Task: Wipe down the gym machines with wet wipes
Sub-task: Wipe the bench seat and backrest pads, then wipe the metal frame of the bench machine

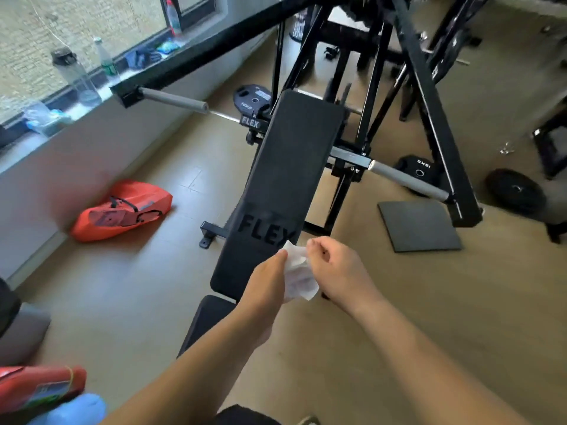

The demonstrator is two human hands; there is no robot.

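Low at six o'clock, over the black pad [291, 167], our left hand [267, 280] pinches one side of the white wet wipe [299, 277]. Our right hand [337, 271] pinches the other side, fingers curled. The wipe hangs bunched between them and is not on the pad yet. If we pull too hard it could rip, or slip and fall. At ten o'clock a clear bottle [75, 75] stands on the sill. At nine o'clock an orange bag [122, 210] lies on the floor. We cannot see inside either.

left grip [270, 280]: pinching | right grip [340, 271]: pinching, curled | forearms [214, 351]: extended, converging
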